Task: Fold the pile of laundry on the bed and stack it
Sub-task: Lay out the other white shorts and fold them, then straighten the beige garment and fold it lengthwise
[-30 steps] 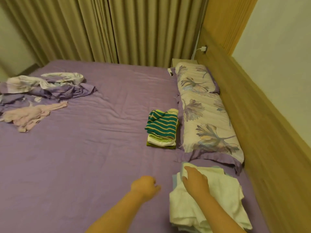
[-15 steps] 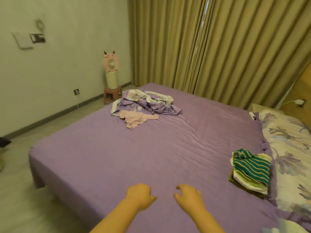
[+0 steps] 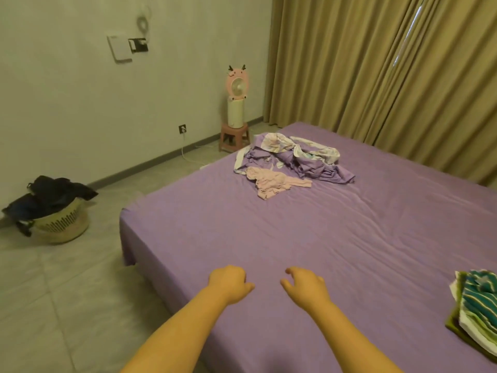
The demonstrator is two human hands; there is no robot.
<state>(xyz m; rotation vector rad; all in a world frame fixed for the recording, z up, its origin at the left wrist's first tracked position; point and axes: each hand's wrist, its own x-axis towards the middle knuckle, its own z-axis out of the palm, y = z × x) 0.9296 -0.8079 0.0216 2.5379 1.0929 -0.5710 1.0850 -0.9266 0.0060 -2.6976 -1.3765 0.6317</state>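
Since half a second ago the view has swung further left, so a laundry basket [image 3: 63, 224] heaped with dark clothes now shows on the tiled floor [image 3: 67, 286] at far left, and the folded stack has slid to the right edge, partly cut off. Both hands have stayed empty above the near part of the bed [image 3: 269, 232]. Along the far wall stands a pink fan [image 3: 236, 86] on a cream base, set on a small pink stool [image 3: 234, 135]. To its right, on the far side of the purple sheet, lies the unfolded pile of laundry [image 3: 293, 160]: a crumpled purple and white floral piece bunched in loose folds, with a pale pink garment [image 3: 274, 181] wrinkled and spread at its near edge, touching it. Nearer the camera, the left hand [image 3: 230, 285] hovers over the sheet with its fingers curled into a loose fist, grasping nothing. Just beside it, the right hand [image 3: 305, 288] is held with fingers released and slightly bent, also grasping nothing. Well apart from the pile, at the right edge, sits the folded stack [image 3: 476, 310], a teal striped piece on top of white and green layers. Beige curtains [image 3: 376, 71] hang behind the bed.
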